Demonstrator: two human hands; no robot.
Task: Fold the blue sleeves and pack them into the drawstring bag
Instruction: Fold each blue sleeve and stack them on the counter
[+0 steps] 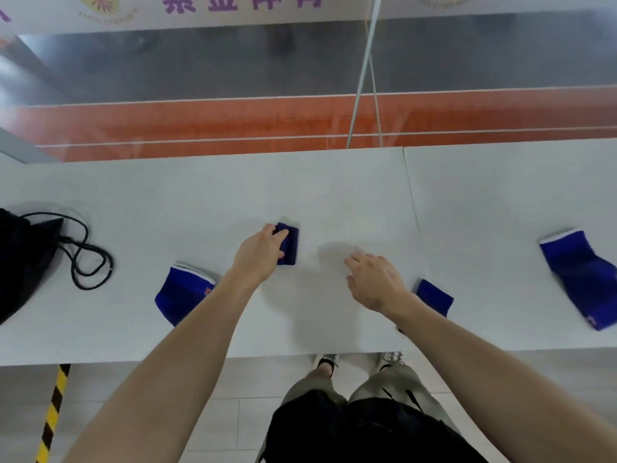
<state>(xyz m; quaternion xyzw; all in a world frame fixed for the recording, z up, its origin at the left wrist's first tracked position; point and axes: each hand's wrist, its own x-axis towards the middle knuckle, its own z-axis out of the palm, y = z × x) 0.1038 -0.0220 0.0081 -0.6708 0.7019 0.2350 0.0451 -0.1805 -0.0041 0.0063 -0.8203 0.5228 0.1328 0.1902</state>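
Note:
Several blue sleeves lie on the white table point(334, 182). My left hand point(258, 253) grips a small folded blue sleeve point(289, 243) at the table's middle. My right hand point(374, 279) hovers open just right of it, holding nothing. A larger blue sleeve with a white cuff point(182, 294) lies under my left forearm. A small blue sleeve point(435, 295) sits partly hidden behind my right wrist. Another large blue sleeve point(581, 279) lies at the far right. The black drawstring bag point(23, 262) rests at the table's left edge, its cord point(90, 259) looped beside it.
A seam point(410, 208) splits the table into two tops. Glass with a thin white pole point(362, 78) stands behind the far edge. My legs and shoes point(325, 362) are below the near edge. A yellow-black striped tape point(53, 409) marks the floor at left.

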